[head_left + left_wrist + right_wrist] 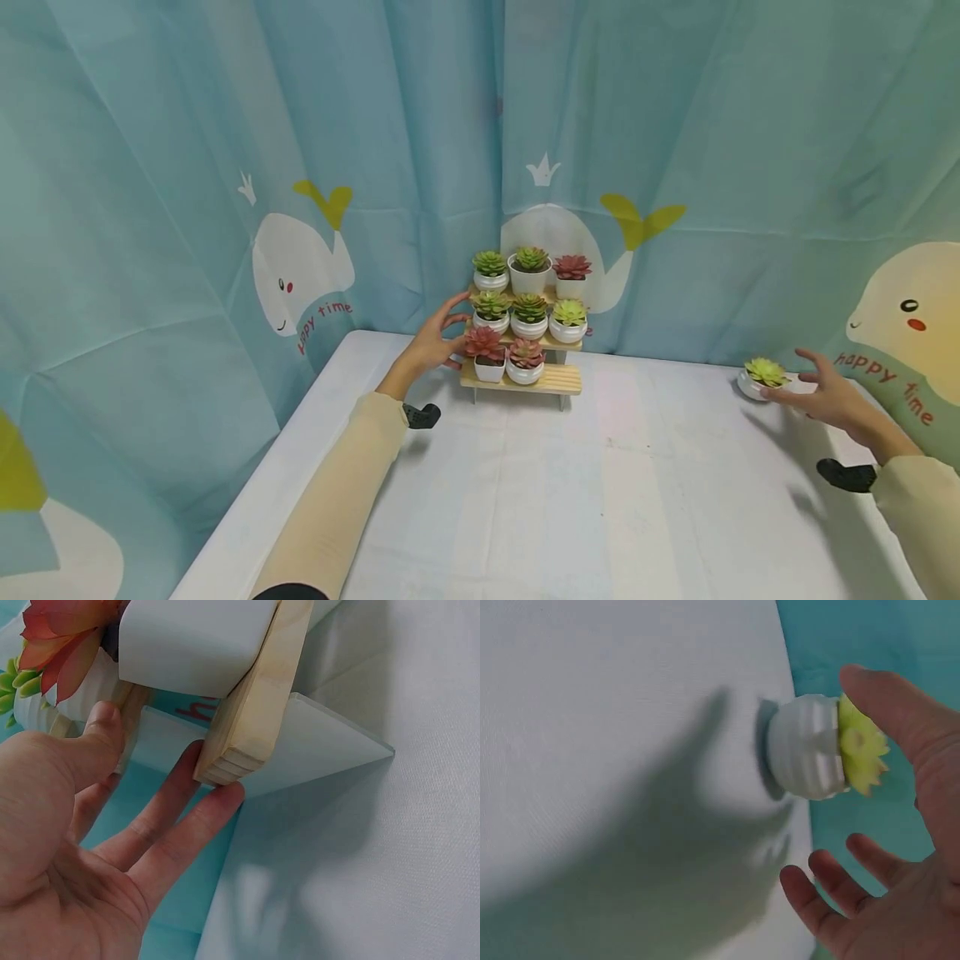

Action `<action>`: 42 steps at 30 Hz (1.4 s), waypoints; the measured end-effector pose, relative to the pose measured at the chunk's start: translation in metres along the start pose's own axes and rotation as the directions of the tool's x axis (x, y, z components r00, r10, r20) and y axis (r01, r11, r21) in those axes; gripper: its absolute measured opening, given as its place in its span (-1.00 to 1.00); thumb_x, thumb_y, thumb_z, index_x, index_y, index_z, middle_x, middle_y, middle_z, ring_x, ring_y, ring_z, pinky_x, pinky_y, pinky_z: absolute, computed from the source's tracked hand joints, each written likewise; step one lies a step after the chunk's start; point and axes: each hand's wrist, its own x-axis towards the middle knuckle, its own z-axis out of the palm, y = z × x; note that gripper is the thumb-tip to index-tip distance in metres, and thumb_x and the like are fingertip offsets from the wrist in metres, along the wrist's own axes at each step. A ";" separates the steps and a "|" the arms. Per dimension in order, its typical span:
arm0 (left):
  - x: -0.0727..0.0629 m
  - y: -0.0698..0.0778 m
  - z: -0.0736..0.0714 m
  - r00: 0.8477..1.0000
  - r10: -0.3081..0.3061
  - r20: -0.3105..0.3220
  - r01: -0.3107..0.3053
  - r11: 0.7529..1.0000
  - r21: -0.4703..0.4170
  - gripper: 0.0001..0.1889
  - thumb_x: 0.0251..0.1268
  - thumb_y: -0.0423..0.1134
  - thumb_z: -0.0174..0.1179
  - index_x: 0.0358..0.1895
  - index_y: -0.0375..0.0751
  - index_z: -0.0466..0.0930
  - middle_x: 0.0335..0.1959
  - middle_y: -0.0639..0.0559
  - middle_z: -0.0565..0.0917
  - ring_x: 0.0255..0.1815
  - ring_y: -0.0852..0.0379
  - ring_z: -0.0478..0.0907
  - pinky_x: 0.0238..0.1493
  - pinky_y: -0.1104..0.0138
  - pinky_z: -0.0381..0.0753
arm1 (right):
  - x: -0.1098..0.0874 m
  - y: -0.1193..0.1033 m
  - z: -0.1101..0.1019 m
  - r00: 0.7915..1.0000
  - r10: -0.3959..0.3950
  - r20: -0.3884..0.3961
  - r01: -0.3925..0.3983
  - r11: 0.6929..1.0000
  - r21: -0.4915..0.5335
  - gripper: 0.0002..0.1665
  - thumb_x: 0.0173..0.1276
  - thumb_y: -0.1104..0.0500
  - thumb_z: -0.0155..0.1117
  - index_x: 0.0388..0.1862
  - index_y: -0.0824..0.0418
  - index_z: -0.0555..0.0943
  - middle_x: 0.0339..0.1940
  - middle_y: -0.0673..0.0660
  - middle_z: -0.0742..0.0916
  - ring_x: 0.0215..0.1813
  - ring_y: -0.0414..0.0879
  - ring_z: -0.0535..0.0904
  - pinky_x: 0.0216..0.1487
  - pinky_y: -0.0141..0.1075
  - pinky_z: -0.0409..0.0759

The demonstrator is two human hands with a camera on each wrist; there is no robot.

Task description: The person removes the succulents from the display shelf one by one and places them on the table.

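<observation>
A three-tier wooden stand [561, 380] holds several potted succulents. My left hand [429, 340] is at its left side with fingers spread. In the left wrist view, fingertips [231, 796] touch the end of the lowest wooden plank [251, 727], and the thumb lies against the tier behind. A red succulent [483, 342] in a square white pot is near these fingers. Far to the right, a yellow-green succulent [765, 371] in a round white pot [806, 746] stands on the table. My right hand [836, 402] is spread around it, thumb beside the leaves, other fingers apart from the pot.
A white cloth covers the table [570, 500]. Blue curtains [420, 125] with whale prints hang right behind its back edge and along the left side. The round pot stands close to the back edge. Two red succulents occupy the lowest tier's left part.
</observation>
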 end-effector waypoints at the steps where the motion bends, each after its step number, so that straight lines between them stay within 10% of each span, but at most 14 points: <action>1: 0.000 0.000 0.000 1.000 -0.002 0.000 0.002 1.000 -0.002 -0.19 0.56 -0.49 0.07 0.64 0.37 0.05 0.54 -0.20 0.29 0.32 -0.34 0.50 -0.22 -0.22 0.72 | -0.002 -0.002 -0.002 1.000 -0.010 0.000 0.010 1.000 -0.021 0.32 0.53 -0.14 0.26 0.59 0.47 -0.48 0.38 0.86 0.03 0.34 0.73 0.11 0.12 0.40 0.49; 23: -0.001 -0.001 0.000 1.000 0.013 0.012 -0.013 1.000 -0.010 -0.17 0.54 -0.52 0.06 0.64 0.38 0.05 0.55 -0.18 0.28 0.40 -0.29 0.42 -0.31 -0.08 0.77 | -0.006 -0.057 -0.009 0.953 -0.217 -0.209 0.190 0.972 -0.140 0.17 0.41 -0.05 0.44 0.68 0.31 -0.07 0.48 0.66 0.24 0.30 0.67 0.26 0.01 0.50 0.40; 32: 0.000 0.001 0.000 1.000 0.000 -0.001 0.000 1.000 -0.004 -0.17 0.55 -0.52 0.05 0.63 0.41 0.06 0.55 -0.17 0.28 0.37 -0.29 0.45 -0.28 -0.10 0.77 | -0.004 -0.079 -0.008 0.938 -0.256 -0.235 0.226 0.963 -0.149 0.11 0.40 -0.02 0.47 0.68 0.25 0.03 0.47 0.58 0.33 0.28 0.52 0.37 -0.12 0.04 0.62; 39: 0.000 0.000 0.001 1.000 0.008 0.001 -0.008 1.000 -0.002 -0.18 0.55 -0.54 0.03 0.64 0.35 0.06 0.55 -0.20 0.28 0.42 -0.30 0.40 -0.27 -0.14 0.75 | -0.002 -0.092 -0.004 0.933 -0.292 -0.211 0.265 0.953 -0.145 0.02 0.41 0.01 0.46 0.64 0.26 0.12 0.47 0.53 0.37 0.28 0.48 0.39 -0.02 0.11 0.61; 42: -0.001 0.000 0.001 1.000 0.003 -0.001 -0.003 1.000 -0.004 -0.17 0.55 -0.53 0.04 0.64 0.37 0.06 0.55 -0.18 0.28 0.40 -0.30 0.42 -0.28 -0.12 0.76 | -0.002 -0.097 -0.002 0.924 -0.319 -0.210 0.290 0.944 -0.158 -0.05 0.41 0.01 0.46 0.60 0.26 0.20 0.45 0.48 0.41 0.25 0.40 0.43 -0.08 -0.31 0.59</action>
